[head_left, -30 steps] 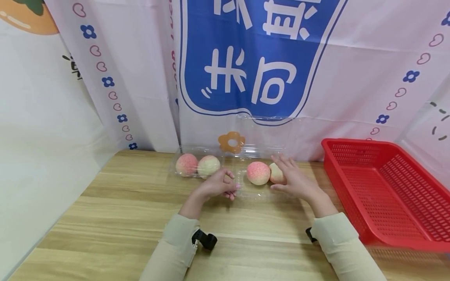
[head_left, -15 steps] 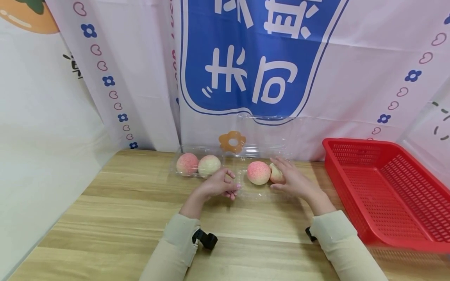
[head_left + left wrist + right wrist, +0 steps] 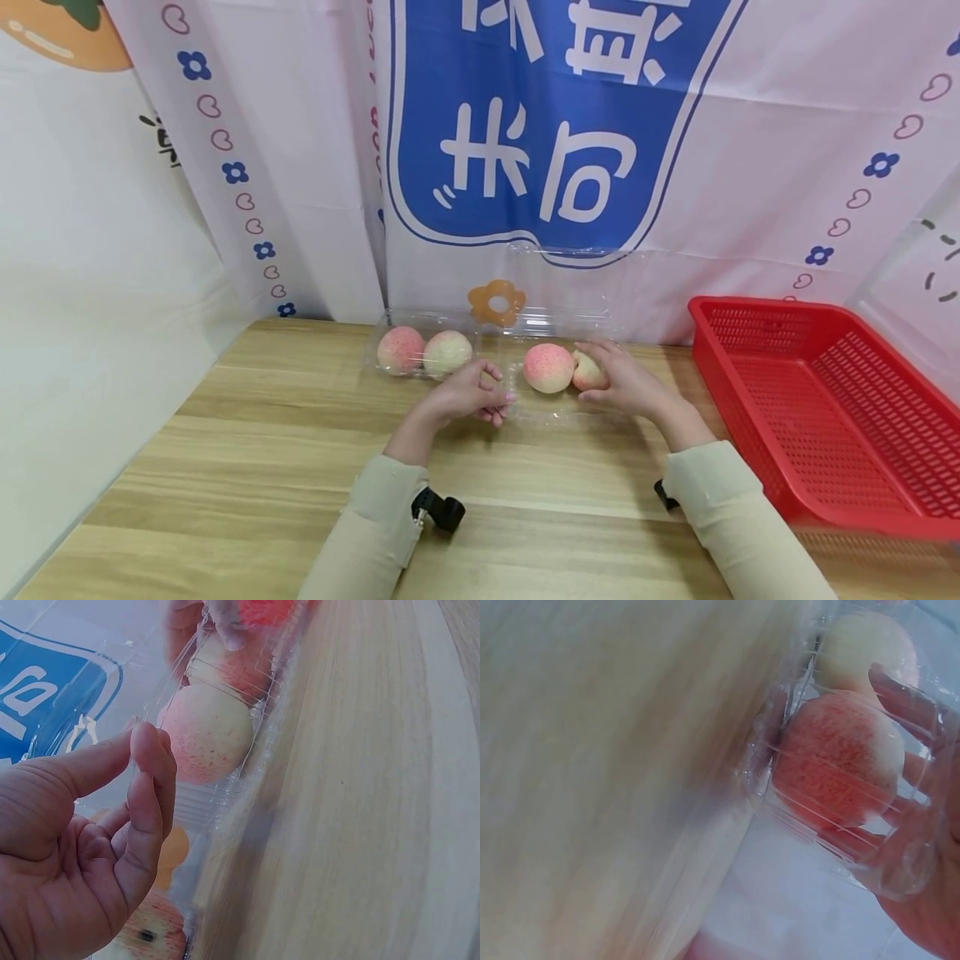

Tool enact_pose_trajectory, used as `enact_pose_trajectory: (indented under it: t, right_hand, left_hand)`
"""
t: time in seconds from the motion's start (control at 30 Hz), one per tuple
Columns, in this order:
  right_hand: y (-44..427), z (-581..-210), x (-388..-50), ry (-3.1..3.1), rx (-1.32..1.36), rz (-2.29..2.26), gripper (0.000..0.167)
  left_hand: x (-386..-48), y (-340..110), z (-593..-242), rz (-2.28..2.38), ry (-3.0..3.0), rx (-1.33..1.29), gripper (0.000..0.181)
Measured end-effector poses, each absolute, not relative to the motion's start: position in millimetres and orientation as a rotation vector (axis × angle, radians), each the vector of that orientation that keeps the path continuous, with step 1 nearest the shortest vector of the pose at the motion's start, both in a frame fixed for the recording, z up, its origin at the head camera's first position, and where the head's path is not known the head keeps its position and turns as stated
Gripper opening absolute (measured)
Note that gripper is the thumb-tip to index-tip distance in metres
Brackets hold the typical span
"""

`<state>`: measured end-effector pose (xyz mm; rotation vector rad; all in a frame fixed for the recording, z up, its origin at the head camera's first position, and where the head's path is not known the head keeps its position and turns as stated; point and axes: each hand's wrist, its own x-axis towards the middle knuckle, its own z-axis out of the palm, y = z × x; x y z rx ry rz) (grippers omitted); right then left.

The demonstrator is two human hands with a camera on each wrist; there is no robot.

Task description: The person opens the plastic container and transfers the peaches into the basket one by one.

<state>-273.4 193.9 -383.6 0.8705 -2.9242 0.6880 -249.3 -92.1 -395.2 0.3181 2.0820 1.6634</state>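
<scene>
An open clear plastic clamshell box [image 3: 540,408] stands at the table's back with two peaches inside. The left peach [image 3: 548,368] is pink on top and pale below. My right hand [image 3: 633,379] reaches into the box, its fingers curled round the right peach [image 3: 589,372]. The right wrist view shows this red-and-pale peach [image 3: 836,761] through the plastic wall, fingers behind and under it. At the box's left edge my left hand [image 3: 468,392] pinches the plastic rim between thumb and forefinger, as the left wrist view shows of that hand [image 3: 97,840].
Left of the open box, a second clear box [image 3: 427,318] holds a pink peach [image 3: 401,350] and a pale peach [image 3: 447,353]. A red plastic basket [image 3: 750,425] stands at the right. A printed cloth [image 3: 322,167] hangs behind the wooden table [image 3: 247,467].
My right hand has shifted slightly left with the right peach, and the left peach in the open box has moved a little left too. My left hand stays at the rim.
</scene>
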Motion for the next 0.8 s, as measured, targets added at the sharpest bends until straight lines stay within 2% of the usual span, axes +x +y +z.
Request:
enact_pose_trajectory:
  t: [0.33,0.8]
  right_hand:
    - [192.8,-387.7,-278.4,-2.902,0.894,0.738,0.067]
    - [191.0,-392.3,-282.6,-2.948,0.857,0.769,0.067]
  left_hand:
    - [-249.6,-91.1,-395.2,1.654,2.091,0.303,0.043]
    - [-250.1,-90.8,-396.3,1.656,2.090,0.296,0.042]
